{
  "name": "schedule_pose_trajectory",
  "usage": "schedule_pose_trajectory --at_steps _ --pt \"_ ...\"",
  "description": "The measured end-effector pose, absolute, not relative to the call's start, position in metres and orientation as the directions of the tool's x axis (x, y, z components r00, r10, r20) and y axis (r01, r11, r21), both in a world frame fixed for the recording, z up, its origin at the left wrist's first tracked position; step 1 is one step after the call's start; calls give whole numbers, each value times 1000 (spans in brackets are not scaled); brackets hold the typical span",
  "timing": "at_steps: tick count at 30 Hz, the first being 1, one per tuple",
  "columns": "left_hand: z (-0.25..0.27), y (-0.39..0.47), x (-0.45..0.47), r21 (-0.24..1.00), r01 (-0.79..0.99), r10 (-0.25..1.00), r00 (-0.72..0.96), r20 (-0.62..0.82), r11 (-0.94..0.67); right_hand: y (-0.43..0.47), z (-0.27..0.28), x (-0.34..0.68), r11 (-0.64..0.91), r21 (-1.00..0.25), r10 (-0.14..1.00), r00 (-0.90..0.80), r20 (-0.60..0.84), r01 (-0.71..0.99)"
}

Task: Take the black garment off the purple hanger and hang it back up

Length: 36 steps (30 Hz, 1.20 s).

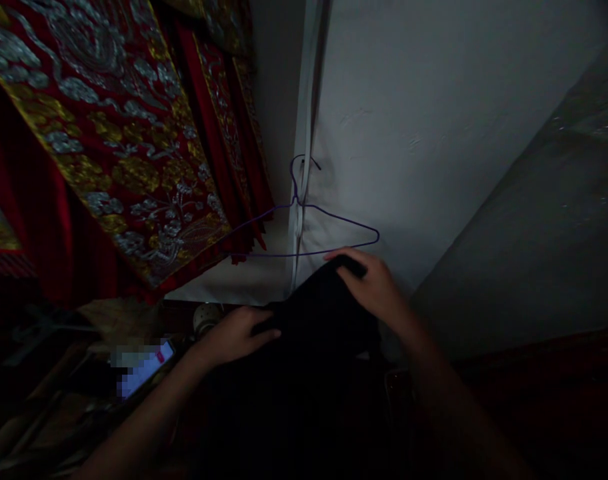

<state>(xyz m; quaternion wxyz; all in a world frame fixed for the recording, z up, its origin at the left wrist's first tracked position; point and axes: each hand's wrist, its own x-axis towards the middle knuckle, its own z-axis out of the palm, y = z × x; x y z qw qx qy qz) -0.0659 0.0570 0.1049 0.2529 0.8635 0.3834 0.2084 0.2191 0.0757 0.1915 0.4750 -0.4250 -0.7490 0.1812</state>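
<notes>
A black garment (314, 333) stretches between my two hands; its exact kind is lost in the dark. My left hand (245, 332) is closed on its left upper edge, thumb in front. Higher up, my right hand (367, 277) pinches the garment's right top corner, so the upper edge slants up to the right. Just above the right fingers runs the lower bar of a thin purple wire hanger (334, 215), which hangs against the wall by its hook. Whether those fingers touch the bar I cannot tell.
Red embroidered cloth (119, 133) with gold and silver patterns hangs at the upper left, close to the hanger. A pale wall (409, 120) with a vertical strip (309, 80) stands ahead. A lit phone (147, 370) lies low on the left among dark clutter.
</notes>
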Motion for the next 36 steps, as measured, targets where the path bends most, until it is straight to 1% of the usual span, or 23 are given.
schedule_pose_trajectory --at_steps 1,2,4,7,9,11,13,14,16,18,20,21,23,25,27,29,30,33,36 --pt "108 60 -72 578 600 796 585 154 -553 87 191 218 588 -680 780 -84 621 438" --pt "111 61 -77 570 635 824 548 143 -521 99 188 216 592 -696 761 2 648 406" --pt "116 59 -84 616 632 859 489 154 -470 123 177 209 560 -759 785 81 615 331" --pt "121 48 -88 772 484 885 414 211 -411 153 149 198 424 -865 895 21 445 269" --pt "123 40 -90 856 392 899 406 168 -337 164 131 193 348 -894 930 17 367 283" --pt "121 36 -95 880 383 892 442 91 -280 167 122 194 319 -899 934 62 352 299" --pt "116 41 -104 819 474 882 465 78 -323 162 123 199 331 -885 919 101 381 327" --pt "113 46 -110 752 543 880 464 101 -373 158 126 203 346 -867 909 100 404 359" --pt "107 60 -123 578 684 882 447 148 -444 147 134 210 389 -812 886 66 459 435" --pt "103 74 -136 440 777 892 414 183 -450 138 142 214 428 -760 865 20 501 489" --pt "104 84 -146 383 822 904 353 242 -423 133 146 216 447 -739 856 -1 517 504" --pt "106 87 -149 384 832 909 308 280 -400 131 147 216 449 -735 854 -4 520 509" --pt "113 91 -151 438 839 924 179 339 -323 129 147 215 438 -738 859 2 512 514" --pt "120 93 -148 525 817 936 47 349 -236 129 148 215 419 -747 868 12 496 516" --pt "128 94 -143 610 767 939 -31 343 -198 127 151 215 403 -748 875 18 484 527" --pt "136 97 -138 658 719 926 -55 373 -222 124 154 216 399 -735 875 11 483 549" --pt "140 99 -136 662 713 920 -61 388 -231 122 155 217 397 -728 874 11 486 559" --pt "149 105 -134 616 763 935 -44 352 -196 117 159 220 382 -725 877 21 479 574" --pt "150 105 -137 574 792 955 37 293 -207 117 159 222 373 -729 883 23 469 573"
